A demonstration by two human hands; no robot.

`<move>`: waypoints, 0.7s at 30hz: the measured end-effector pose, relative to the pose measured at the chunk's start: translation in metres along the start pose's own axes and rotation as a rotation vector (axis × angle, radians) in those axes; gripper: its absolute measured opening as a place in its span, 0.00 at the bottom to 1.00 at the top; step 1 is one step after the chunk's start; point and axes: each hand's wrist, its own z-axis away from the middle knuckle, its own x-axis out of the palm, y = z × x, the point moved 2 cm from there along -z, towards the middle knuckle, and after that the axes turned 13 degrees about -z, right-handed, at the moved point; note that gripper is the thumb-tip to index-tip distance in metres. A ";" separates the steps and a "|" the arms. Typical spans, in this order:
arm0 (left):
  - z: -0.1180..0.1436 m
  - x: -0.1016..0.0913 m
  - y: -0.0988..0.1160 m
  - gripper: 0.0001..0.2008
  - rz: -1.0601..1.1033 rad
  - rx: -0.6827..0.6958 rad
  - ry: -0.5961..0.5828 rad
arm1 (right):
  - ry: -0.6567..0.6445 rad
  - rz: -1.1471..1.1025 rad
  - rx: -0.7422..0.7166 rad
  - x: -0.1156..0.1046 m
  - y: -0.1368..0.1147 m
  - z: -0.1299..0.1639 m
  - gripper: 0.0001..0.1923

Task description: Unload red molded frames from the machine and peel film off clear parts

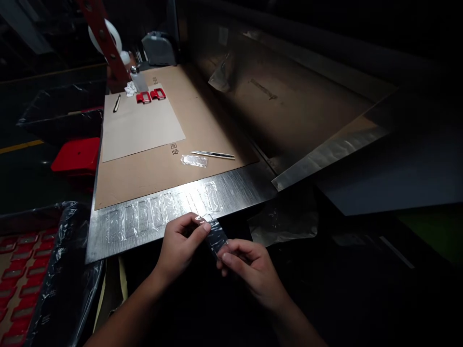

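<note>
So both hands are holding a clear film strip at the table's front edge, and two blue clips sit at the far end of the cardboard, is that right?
Not quite: the clips are red, not blue, as the head view shows. The rest stands: the left hand and right hand hold a clear film strip at the table's front edge, and the clips sit at the cardboard's far end.

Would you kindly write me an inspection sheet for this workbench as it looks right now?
Surface: brushed metal bench edge with a cardboard sheet on top.
Job's things: clear film piece held between both hands; a row of film strips stuck along the metal edge.
Clutter: craft knife, clear packet, two red parts, pen, small bottle.
Grippers: left hand and right hand both pinch the film.
Cables: nothing seen.
Surroundings: tray of red parts at lower left; dark elsewhere.
</note>
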 end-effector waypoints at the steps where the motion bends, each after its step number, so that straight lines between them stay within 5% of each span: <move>1: 0.000 -0.001 0.000 0.14 -0.005 0.001 0.002 | -0.011 -0.031 0.015 0.000 0.002 0.000 0.11; 13: 0.006 -0.015 0.003 0.06 0.091 0.115 -0.026 | 0.065 -0.500 0.262 0.010 0.015 0.000 0.15; 21: 0.008 -0.017 0.005 0.07 0.033 0.108 0.002 | 0.045 -0.511 0.315 0.011 0.021 0.001 0.15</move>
